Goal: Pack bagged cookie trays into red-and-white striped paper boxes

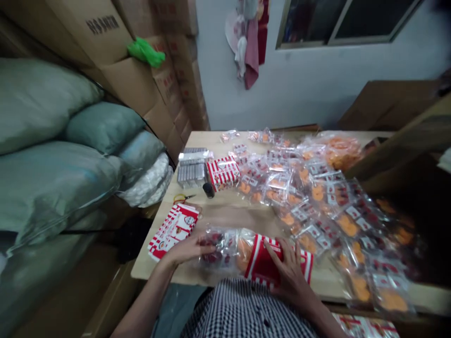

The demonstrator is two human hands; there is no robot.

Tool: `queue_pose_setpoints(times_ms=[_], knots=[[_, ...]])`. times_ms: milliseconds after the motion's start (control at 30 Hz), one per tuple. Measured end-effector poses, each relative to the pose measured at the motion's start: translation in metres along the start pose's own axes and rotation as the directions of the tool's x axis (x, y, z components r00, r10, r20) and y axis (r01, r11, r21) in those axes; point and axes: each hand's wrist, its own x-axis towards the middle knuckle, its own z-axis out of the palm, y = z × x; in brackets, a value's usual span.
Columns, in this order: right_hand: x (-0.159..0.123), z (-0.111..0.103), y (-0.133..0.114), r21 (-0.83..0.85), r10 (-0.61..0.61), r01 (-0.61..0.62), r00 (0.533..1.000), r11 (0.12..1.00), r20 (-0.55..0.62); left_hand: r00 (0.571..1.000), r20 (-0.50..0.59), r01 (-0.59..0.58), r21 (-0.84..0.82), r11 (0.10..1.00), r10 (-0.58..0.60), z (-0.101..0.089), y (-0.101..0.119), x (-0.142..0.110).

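Note:
At the table's front edge, my left hand pinches the left end of a clear plastic packet with small dark and silvery pieces inside. An orange piece shows through the packet's right part. My right hand grips a red card with white striped edges, its fingers spread across the top. The card overlaps the packet's right end; whether it is a flat card or a folded box I cannot tell. Left of my left hand lies a stack of similar printed red-and-white cards.
Many clear packets with orange pieces cover the table's right side. Yellow-handled scissors, a black cylinder, a striped box and grey stacked packs stand at left. Sacks and cartons rise beyond.

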Motion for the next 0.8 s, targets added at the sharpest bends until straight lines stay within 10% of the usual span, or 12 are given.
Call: queue_pose_setpoints(times_ms=[333,800], knots=[[0.013,-0.018,0.009,0.012,0.035,-0.035,0.999,0.999,-0.025,0.981,-0.191,-0.013,-0.118,0.993,-0.01,0.015,0.026,0.021],[-0.006,-0.034,-0.016,0.004,0.109,-0.109,0.994,0.994,0.029,0.995,-0.023,-0.093,0.19,0.977,0.1,0.014,0.049,0.015]])
